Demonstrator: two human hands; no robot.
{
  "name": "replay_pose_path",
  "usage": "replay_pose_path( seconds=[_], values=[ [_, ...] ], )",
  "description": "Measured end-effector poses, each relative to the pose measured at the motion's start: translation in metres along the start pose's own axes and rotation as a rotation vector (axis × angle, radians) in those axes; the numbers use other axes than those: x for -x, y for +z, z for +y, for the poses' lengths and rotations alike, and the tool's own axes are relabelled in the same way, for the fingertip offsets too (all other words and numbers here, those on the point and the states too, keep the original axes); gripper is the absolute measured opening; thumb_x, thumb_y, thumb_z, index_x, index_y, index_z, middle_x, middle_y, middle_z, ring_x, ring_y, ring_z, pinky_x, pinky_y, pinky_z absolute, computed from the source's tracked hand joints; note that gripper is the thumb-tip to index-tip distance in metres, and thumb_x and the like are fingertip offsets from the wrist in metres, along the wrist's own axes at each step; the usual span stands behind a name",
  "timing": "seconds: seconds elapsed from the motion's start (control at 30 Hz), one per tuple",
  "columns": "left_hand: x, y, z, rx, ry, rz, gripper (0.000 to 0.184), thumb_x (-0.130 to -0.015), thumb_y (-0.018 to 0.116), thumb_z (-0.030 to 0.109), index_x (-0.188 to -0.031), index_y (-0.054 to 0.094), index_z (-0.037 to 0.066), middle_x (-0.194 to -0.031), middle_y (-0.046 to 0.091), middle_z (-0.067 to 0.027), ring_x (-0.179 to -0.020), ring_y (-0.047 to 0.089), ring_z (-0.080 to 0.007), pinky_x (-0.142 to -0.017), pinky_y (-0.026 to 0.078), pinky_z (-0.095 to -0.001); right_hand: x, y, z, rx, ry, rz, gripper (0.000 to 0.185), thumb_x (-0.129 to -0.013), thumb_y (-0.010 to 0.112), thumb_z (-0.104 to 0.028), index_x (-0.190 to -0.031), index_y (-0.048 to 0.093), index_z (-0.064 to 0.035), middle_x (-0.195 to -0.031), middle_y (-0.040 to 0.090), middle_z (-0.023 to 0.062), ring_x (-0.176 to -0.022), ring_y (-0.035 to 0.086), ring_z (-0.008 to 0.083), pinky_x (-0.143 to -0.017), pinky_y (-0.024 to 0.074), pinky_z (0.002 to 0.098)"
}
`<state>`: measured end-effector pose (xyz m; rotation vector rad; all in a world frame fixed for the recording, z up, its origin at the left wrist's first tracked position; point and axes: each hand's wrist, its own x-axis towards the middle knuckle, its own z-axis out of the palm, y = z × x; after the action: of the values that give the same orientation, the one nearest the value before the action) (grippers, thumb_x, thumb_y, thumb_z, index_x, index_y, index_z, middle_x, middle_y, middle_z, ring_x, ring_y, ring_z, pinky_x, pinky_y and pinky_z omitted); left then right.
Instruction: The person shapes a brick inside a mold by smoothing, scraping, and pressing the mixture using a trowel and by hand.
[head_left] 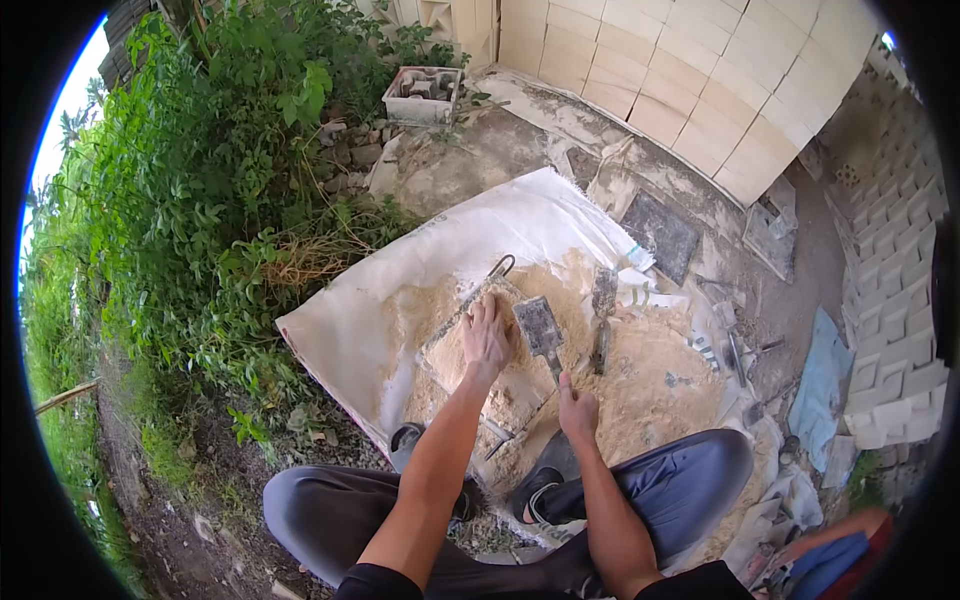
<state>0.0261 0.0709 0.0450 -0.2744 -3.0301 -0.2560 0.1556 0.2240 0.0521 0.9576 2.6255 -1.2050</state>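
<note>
My left hand lies on the pale sandy mix heaped over a rectangular mould, its fingers stretched out. A bent metal handle sticks out at the mould's far end. In my right hand is the handle of a trowel with a flat, grey, crusted blade. The blade is over the mix, just right of my left hand; whether it touches the mix I cannot tell. A dark, caked metal bar rests on the powder to the right of the trowel.
A white woven sheet lies under the powder. Dark flat plates are on the ground beyond it. Patterned tiles stand stacked at right, near a blue cloth. Another person's arm shows bottom right. Plants grow at left.
</note>
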Motion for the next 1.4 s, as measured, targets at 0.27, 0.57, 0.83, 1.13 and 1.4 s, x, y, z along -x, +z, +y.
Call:
replay_pose_path(
  seconds=[0.27, 0.57, 0.83, 1.13, 1.4],
  values=[
    [0.013, 0.009, -0.009, 0.068, -0.007, 0.055, 0.069, -0.090, 0.052, 0.039, -0.138, 0.033, -0.006, -0.139, 0.037, -0.0181, -0.125, 0.039, -0.0305, -0.105, 0.031, -0.0441, 0.002, 0.000, -0.002, 0.005, 0.006, 0.009, 0.079, -0.089, 0.040, -0.067, -0.064, 0.062, 0.0050, -0.066, 0.058, 0.0287, -0.072, 0.059, 0.0458, -0.069, 0.0424, 0.0521],
    [0.104, 0.006, -0.031, 0.070, -0.246, 0.034, 0.068, -0.095, 0.043, 0.040, -0.141, 0.030, -0.007, -0.145, 0.034, -0.0214, -0.135, 0.030, -0.0365, -0.113, 0.021, -0.0484, 0.004, 0.015, -0.013, -0.065, -0.038, -0.045, 0.081, -0.089, 0.039, -0.068, -0.067, 0.064, 0.0057, -0.066, 0.059, 0.0291, -0.074, 0.060, 0.0470, -0.070, 0.0427, 0.0522],
    [0.136, 0.002, -0.027, -0.021, -0.176, -0.068, 0.064, -0.095, 0.042, 0.038, -0.143, 0.029, -0.002, -0.151, 0.027, -0.0193, -0.141, 0.023, -0.0353, -0.114, 0.020, -0.0512, 0.013, 0.012, -0.020, -0.011, -0.064, -0.091, 0.077, -0.088, 0.039, -0.068, -0.070, 0.068, 0.0010, -0.075, 0.063, 0.0287, -0.080, 0.062, 0.0461, -0.073, 0.0455, 0.0519],
    [0.145, -0.011, -0.017, 0.005, -0.091, -0.143, 0.065, -0.093, 0.046, 0.039, -0.144, 0.030, 0.001, -0.148, 0.032, -0.0144, -0.142, 0.022, -0.0306, -0.114, 0.020, -0.0498, 0.012, 0.015, -0.016, -0.020, -0.039, -0.177, 0.077, -0.087, 0.039, -0.070, -0.075, 0.070, -0.0009, -0.081, 0.066, 0.0259, -0.085, 0.063, 0.0442, -0.077, 0.0473, 0.0504],
    [0.143, 0.008, -0.011, 0.133, -0.020, -0.062, 0.065, -0.094, 0.044, 0.040, -0.142, 0.032, -0.003, -0.149, 0.033, -0.0190, -0.141, 0.025, -0.0319, -0.116, 0.016, -0.0486, 0.020, 0.001, -0.024, -0.046, -0.093, -0.123, 0.080, -0.088, 0.038, -0.070, -0.076, 0.071, 0.0020, -0.075, 0.066, 0.0246, -0.082, 0.065, 0.0401, -0.076, 0.0473, 0.0471]
  ],
)
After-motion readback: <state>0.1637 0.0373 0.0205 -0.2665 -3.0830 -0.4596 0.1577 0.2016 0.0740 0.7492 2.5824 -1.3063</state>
